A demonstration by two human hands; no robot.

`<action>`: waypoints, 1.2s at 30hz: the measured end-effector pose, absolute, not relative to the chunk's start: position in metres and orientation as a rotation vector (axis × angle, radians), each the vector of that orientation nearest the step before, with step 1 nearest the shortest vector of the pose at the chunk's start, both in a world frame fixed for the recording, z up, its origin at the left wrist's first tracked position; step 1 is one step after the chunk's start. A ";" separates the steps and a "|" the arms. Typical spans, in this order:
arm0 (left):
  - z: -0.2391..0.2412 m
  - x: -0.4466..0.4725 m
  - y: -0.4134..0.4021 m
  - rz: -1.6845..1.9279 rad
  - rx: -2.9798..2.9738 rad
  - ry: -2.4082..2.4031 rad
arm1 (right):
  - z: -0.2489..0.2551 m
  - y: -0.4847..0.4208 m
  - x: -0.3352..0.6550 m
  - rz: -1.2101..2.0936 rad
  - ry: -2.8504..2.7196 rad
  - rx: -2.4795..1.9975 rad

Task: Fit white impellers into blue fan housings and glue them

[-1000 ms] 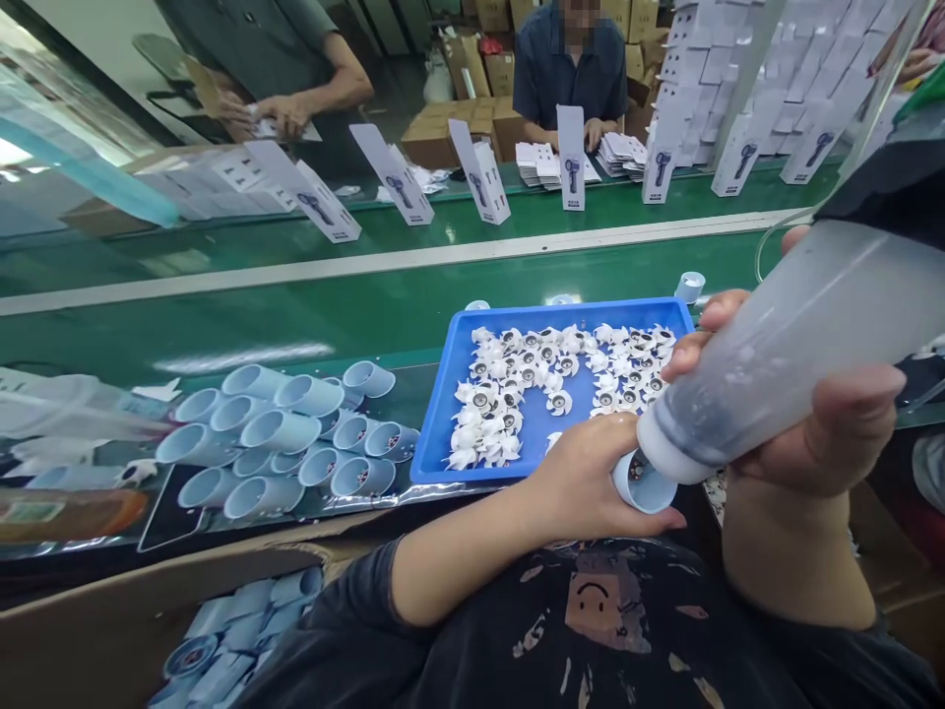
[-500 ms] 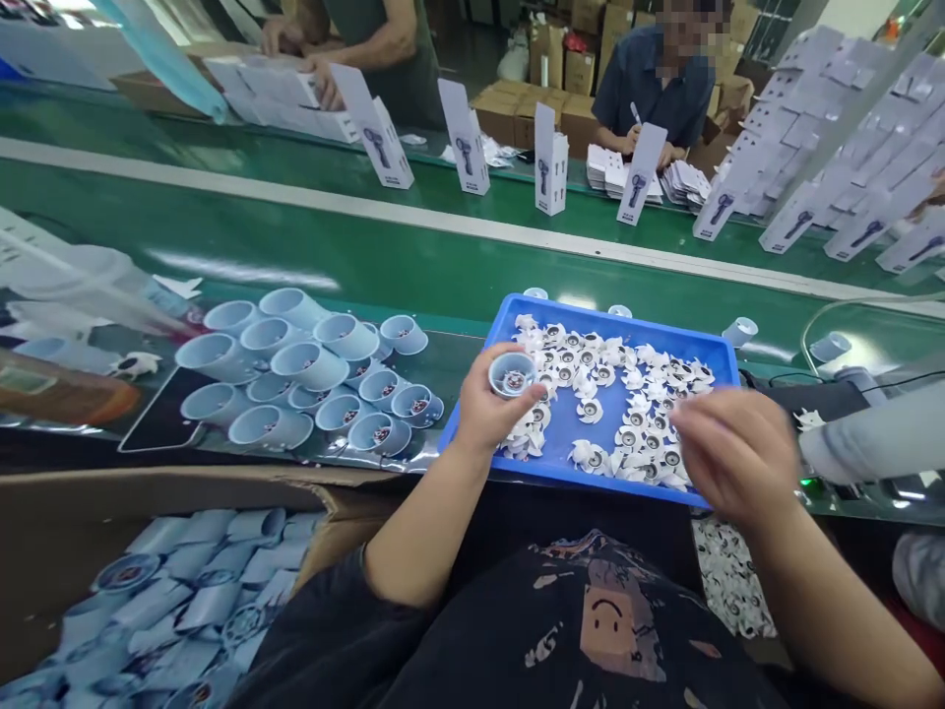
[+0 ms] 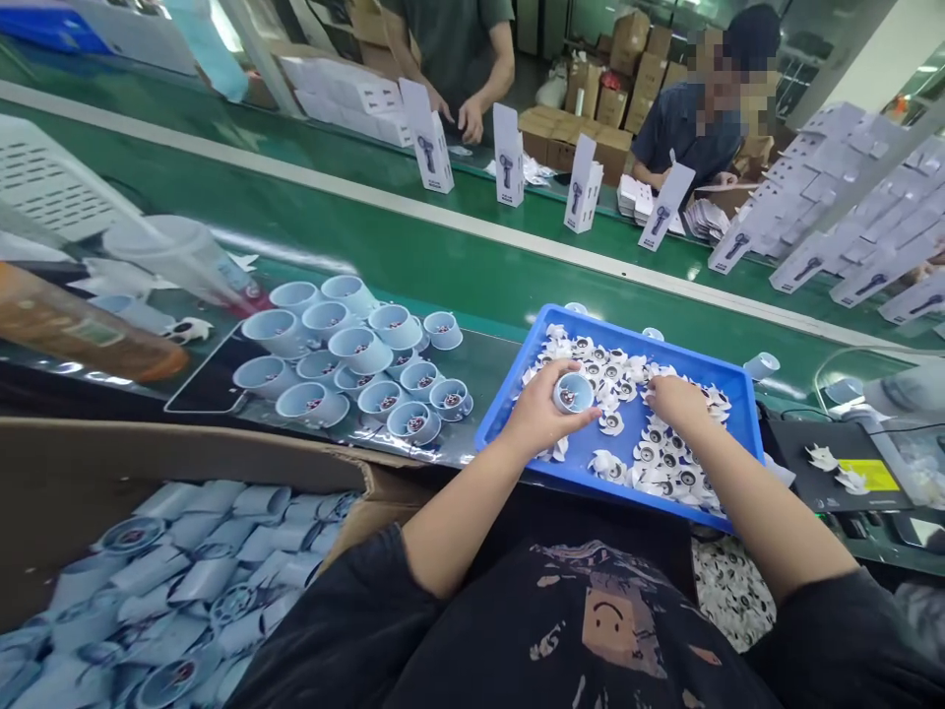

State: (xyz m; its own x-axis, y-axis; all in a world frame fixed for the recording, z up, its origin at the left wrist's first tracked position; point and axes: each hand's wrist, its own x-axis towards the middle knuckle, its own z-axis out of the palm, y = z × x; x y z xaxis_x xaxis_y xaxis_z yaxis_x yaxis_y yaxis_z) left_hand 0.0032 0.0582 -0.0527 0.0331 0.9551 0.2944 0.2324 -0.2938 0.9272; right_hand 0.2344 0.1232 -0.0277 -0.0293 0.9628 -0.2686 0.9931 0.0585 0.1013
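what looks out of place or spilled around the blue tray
Two white fan blades lie loose on the black device right of the blue tray, and more white parts are scattered below its near edge. A few small cups stand alone behind it on the belt.

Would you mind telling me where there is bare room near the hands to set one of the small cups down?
The green belt lies bare between the cluster of cups and the upright white cartons. Inside the blue tray, a bare blue patch shows between the left hand, holding a cup, and the right hand on the impellers. Elsewhere the tray is crowded.
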 end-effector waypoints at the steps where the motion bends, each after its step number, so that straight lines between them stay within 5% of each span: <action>1: -0.054 0.003 0.057 1.307 1.587 1.227 | -0.027 0.121 0.233 -0.174 2.093 2.015; 15: -0.023 0.013 0.012 1.092 2.264 1.015 | 0.011 -0.001 0.235 -1.289 3.115 1.816; 23: -0.026 0.024 0.005 1.238 2.395 0.899 | 0.025 -0.007 0.211 -0.275 3.244 1.564; 27: -0.033 0.030 0.003 1.397 2.426 0.967 | 0.008 0.005 0.205 -0.348 3.320 1.575; 36: 0.038 -0.006 0.095 0.921 2.389 1.375 | -0.004 -0.012 0.261 -0.305 3.428 1.959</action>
